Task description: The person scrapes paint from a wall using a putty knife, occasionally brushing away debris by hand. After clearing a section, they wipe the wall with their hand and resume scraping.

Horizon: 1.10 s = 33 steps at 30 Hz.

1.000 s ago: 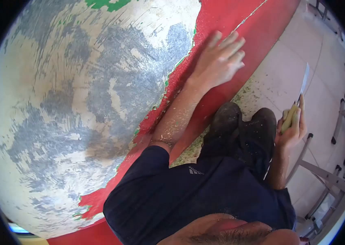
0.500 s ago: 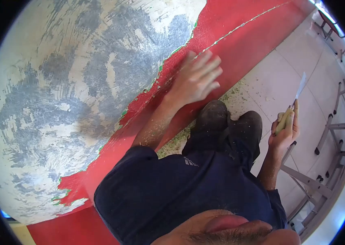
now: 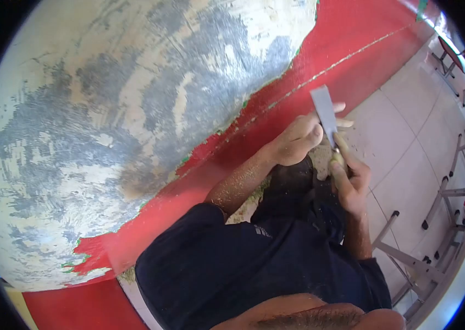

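Note:
My right hand (image 3: 352, 181) is closed around the pale handle (image 3: 338, 159) of a scraper, its thumb and forefinger reaching up to where the metal begins. The flat metal blade (image 3: 325, 110) points up and away from me. Across the back of this blade lie the stretched-out fingers of my left hand (image 3: 298, 142), with its thumb at the blade's near edge. Pale flecks dot my left forearm. Beyond the hands, the wall shows red paint (image 3: 276, 104) along a ragged green-edged border with a scraped grey and white patch (image 3: 150, 93).
Paint crumbs are scattered on the tiled floor (image 3: 397, 126) by my dark shoes. Metal-legged furniture (image 3: 447, 192) with a red seat stands at the right, beside a pale tabletop edge (image 3: 463, 275). A raised seam (image 3: 342, 63) runs along the red wall.
My right hand has brought the scraper leftward from over the floor to my left hand. My left hand has moved away from the wall, right and down, to meet the blade.

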Each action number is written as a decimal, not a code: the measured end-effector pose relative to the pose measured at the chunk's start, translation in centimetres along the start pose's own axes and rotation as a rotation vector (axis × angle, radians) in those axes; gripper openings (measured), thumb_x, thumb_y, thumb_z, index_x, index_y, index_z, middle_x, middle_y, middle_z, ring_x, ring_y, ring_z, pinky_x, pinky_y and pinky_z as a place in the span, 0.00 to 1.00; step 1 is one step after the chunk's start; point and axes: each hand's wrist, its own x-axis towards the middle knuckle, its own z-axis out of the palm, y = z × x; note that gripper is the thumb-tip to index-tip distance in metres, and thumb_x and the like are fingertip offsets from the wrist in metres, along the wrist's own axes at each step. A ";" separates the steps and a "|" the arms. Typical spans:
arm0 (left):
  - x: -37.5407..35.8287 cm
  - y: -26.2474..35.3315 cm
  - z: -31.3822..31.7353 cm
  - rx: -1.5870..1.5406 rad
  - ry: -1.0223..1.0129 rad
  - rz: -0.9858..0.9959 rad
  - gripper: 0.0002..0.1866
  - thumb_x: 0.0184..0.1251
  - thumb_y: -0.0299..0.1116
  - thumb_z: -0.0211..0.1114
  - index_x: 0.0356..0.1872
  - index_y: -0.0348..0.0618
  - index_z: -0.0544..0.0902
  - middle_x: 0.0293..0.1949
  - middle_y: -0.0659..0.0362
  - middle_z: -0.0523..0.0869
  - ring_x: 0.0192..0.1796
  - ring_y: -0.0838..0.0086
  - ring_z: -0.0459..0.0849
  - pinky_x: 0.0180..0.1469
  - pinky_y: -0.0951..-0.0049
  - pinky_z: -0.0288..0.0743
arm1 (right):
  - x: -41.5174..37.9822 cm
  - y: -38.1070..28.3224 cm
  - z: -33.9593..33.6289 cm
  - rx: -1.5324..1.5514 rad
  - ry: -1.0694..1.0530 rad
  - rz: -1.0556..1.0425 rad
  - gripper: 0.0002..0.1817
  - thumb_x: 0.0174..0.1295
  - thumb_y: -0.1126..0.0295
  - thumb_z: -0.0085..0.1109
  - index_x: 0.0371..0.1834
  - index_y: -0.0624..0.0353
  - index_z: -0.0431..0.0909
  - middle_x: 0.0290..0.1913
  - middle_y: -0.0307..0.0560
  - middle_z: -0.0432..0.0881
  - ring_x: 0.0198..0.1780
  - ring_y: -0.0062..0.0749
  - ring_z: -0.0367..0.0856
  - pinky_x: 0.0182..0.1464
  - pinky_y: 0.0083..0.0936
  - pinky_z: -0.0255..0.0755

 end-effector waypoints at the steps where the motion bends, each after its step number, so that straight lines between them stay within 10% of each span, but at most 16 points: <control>1: 0.9 1.6 0.2 -0.095 0.090 0.053 0.33 0.74 0.54 0.43 0.64 0.32 0.63 0.47 0.44 0.83 0.46 0.54 0.84 0.52 0.55 0.77 | 1.4 -1.7 0.3 -0.070 -0.045 -0.110 0.24 0.63 0.80 0.50 0.65 0.66 0.68 0.33 0.41 0.80 0.31 0.21 0.76 0.37 0.16 0.67; 6: 5.2 10.3 -1.3 -0.323 0.514 0.013 0.24 0.76 0.49 0.42 0.53 0.34 0.68 0.35 0.51 0.82 0.33 0.59 0.85 0.39 0.59 0.82 | 8.4 -6.9 4.5 -0.010 -0.085 -0.514 0.25 0.62 0.82 0.49 0.65 0.63 0.69 0.42 0.49 0.82 0.43 0.25 0.77 0.49 0.24 0.69; 12: 6.3 11.8 -2.9 -0.225 0.641 -0.121 0.21 0.76 0.46 0.43 0.49 0.36 0.71 0.26 0.60 0.73 0.23 0.69 0.78 0.29 0.63 0.79 | 9.7 -6.8 7.6 0.435 -0.033 -0.284 0.20 0.64 0.81 0.51 0.60 0.68 0.73 0.50 0.47 0.81 0.47 0.21 0.74 0.54 0.19 0.67; 23: 8.1 11.9 -3.1 -0.405 0.773 -0.126 0.17 0.75 0.45 0.46 0.32 0.43 0.69 0.16 0.66 0.66 0.14 0.79 0.64 0.18 0.73 0.63 | 10.3 -6.6 6.3 0.319 0.007 -0.306 0.12 0.61 0.80 0.58 0.47 0.70 0.81 0.28 0.34 0.80 0.30 0.09 0.68 0.30 0.11 0.64; 33: 8.7 11.0 -2.1 -0.295 0.845 -0.126 0.19 0.75 0.49 0.46 0.33 0.44 0.69 0.18 0.62 0.71 0.16 0.72 0.76 0.19 0.71 0.73 | 11.1 -7.3 4.8 0.239 -0.020 -0.302 0.14 0.61 0.81 0.56 0.50 0.70 0.79 0.39 0.49 0.86 0.37 0.18 0.78 0.40 0.15 0.72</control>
